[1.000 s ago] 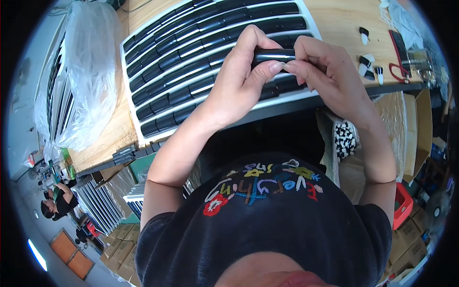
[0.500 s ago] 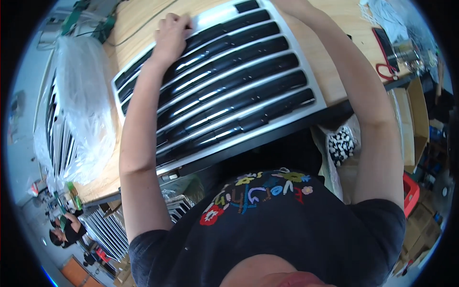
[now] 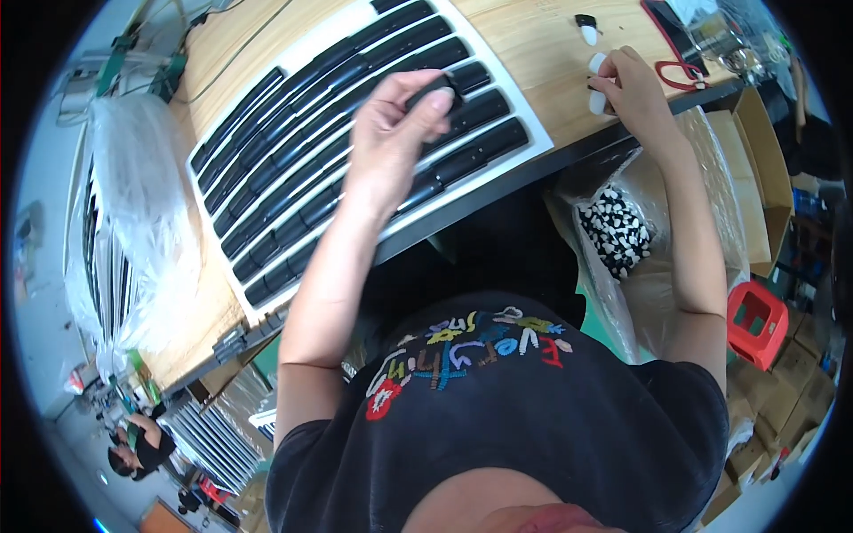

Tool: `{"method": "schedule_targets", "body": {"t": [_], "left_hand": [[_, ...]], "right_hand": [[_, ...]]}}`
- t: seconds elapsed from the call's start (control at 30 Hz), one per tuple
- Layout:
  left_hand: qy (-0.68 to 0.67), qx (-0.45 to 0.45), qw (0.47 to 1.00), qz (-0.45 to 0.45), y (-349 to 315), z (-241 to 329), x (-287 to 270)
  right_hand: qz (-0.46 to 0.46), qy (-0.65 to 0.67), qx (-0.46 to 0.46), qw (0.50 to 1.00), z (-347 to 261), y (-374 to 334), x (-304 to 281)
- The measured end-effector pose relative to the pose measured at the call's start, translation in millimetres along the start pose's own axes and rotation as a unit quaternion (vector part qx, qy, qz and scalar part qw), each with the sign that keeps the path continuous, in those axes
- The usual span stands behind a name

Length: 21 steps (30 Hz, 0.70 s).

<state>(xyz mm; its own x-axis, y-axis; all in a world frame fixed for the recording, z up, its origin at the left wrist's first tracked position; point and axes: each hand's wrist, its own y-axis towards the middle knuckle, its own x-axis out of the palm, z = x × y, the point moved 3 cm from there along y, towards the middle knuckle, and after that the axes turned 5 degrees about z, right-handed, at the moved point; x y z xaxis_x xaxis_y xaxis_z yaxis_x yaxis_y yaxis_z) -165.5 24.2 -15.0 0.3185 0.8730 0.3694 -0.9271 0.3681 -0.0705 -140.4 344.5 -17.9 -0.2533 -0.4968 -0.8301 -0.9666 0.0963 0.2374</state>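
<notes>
A grille panel [image 3: 298,133] with a pale frame and rows of glossy black slats lies on the wooden table. Above its right half, my left hand [image 3: 391,133] pinches a small black piece [image 3: 434,89] between thumb and fingers. My right hand [image 3: 638,93] is at the table's right side, its fingers closed on a small black-and-white piece [image 3: 597,103]. Next to those fingertips shows another white piece [image 3: 596,63]. Slightly farther away lies a piece with a black top and white end [image 3: 586,29].
Red-handled scissors [image 3: 680,75] and a glass jar [image 3: 729,44] are at the far right. Below the table edge, a plastic-lined box holds many black-and-white pieces [image 3: 615,233]. Plastic-wrapped panels [image 3: 133,231] stand at left. A red stool [image 3: 757,324] is at right; another person [image 3: 142,444] is lower left.
My left hand has come off the panel's far edge, moving right and nearer, and now holds a black piece. My right hand has come down to the small pieces. The panel appears farther left.
</notes>
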Motion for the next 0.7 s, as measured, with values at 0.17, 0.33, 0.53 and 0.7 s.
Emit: {"method": "schedule_targets", "body": {"t": [0.17, 0.33, 0.53, 0.7], "left_hand": [[-0.035, 0.004, 0.999, 0.029, -20, -23, 20], [-0.035, -0.009, 0.998, 0.056, -34, -27, 17], [-0.023, -0.022, 0.999, 0.041, -40, -35, 18], [-0.063, 0.026, 0.997, 0.034, -40, -36, 27]], "right_hand": [[0.044, 0.098, 0.062, 0.992, -62, -14, -2], [0.088, 0.031, -0.003, 0.996, -43, -8, 3], [0.015, -0.054, -0.055, 0.997, -37, -19, 17], [0.06, 0.229, 0.052, 0.97, -96, -29, 4]]}}
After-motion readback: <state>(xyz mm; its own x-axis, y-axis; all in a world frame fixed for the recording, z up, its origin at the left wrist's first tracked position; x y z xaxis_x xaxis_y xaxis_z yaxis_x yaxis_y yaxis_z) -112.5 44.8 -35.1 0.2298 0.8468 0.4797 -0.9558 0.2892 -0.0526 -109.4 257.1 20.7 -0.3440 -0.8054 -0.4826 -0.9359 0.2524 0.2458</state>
